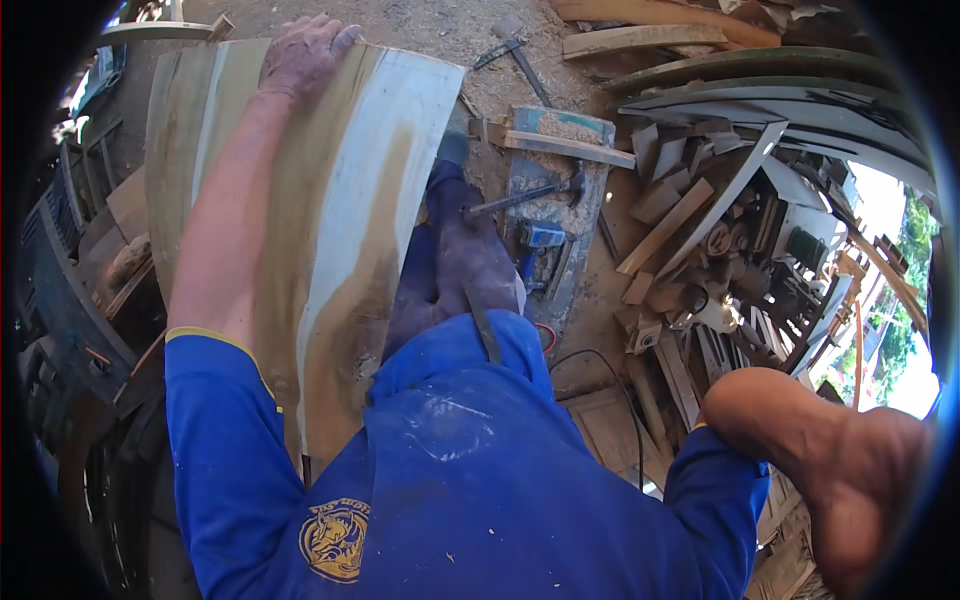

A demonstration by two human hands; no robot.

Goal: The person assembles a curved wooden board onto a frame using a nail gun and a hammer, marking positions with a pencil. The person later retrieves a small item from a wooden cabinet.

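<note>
My left hand (303, 57) is closed over the far edge of a wide wooden panel (270, 210), its fingers along the top edge. The panel is pale, with brown and whitish streaks, and stands tilted in front of my left side and by my leg. My bare left forearm lies across its face. My right arm (790, 440) is bent, with the elbow raised at the lower right; the right hand is out of the picture.
Right of my legs, a dusty low bench (560, 275) holds a hammer (530, 197), a blue tool (543, 235) and a wooden strip (570, 147). A long-handled tool (525, 70) lies beyond it. Wood offcuts (690, 200) pile up at right; a black cable (630, 395) runs nearby.
</note>
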